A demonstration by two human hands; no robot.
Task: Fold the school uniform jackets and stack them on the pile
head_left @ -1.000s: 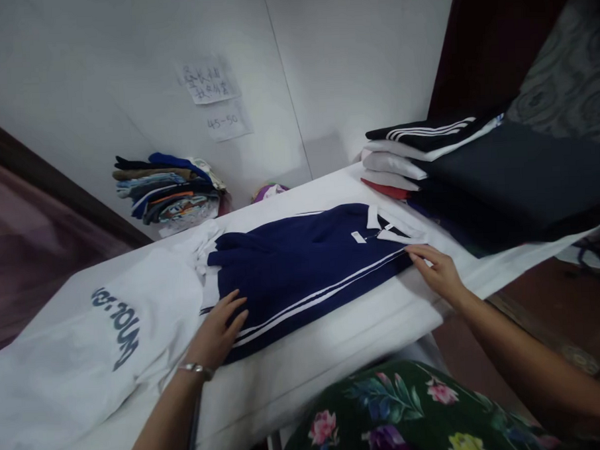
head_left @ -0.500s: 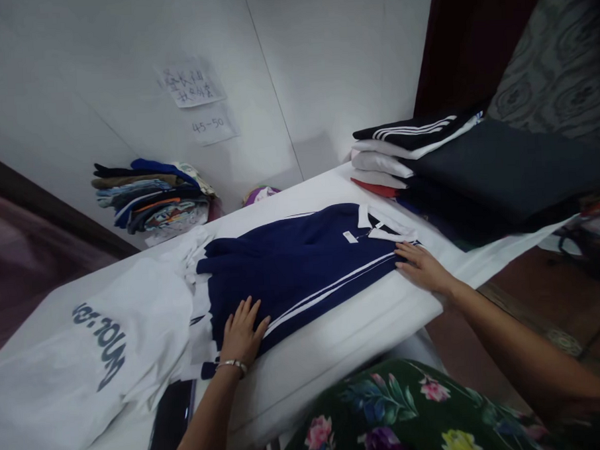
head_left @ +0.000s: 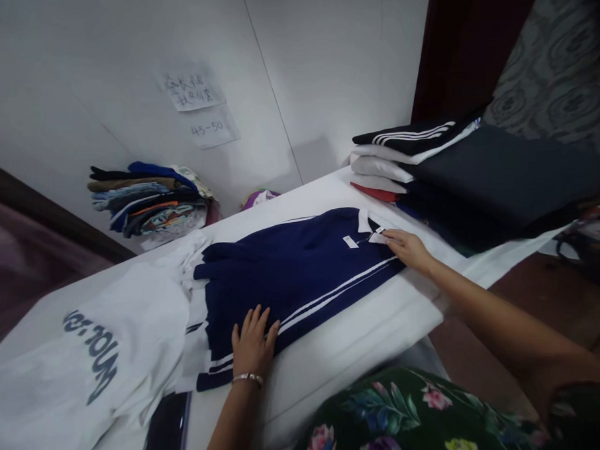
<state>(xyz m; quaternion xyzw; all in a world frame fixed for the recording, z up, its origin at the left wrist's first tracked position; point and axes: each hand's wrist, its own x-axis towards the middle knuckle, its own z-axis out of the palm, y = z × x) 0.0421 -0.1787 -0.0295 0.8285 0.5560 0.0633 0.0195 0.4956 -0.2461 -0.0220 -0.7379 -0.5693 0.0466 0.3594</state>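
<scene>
A navy garment with a white collar and white side stripes lies folded lengthwise on the white table. My left hand rests on its lower end near the striped cuff, open, with the fingers spread flat. At the other end my right hand has its fingers closed on the white collar; the thumb is partly hidden. Beside the collar a white tag lies on the navy cloth. A white printed shirt spreads loosely to the left, close to the garment's lower edge.
Folded dark and light clothes are stacked at the right end of the table. A stack of folded garments stands by the wall at back left. A dark phone lies at the near left edge. Handwritten papers hang on the wall.
My right hand has shifted left from the shoulder onto the collar, and its fingers have closed there. My left hand has slid slightly right along the cloth.
</scene>
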